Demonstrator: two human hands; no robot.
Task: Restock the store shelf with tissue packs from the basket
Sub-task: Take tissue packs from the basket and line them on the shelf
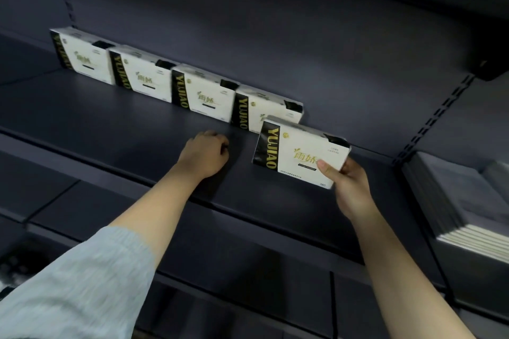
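Tissue pack (300, 154) pinched at lower right corner by right grip (347, 187), face outward, for slotting beside shelved row (176, 82). Left grip (205, 154) curled, nothing held, rested on shelf (124, 129).

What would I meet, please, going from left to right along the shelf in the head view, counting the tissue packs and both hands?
first tissue pack → second tissue pack → third tissue pack → left hand → held tissue pack → right hand → stack of booklets
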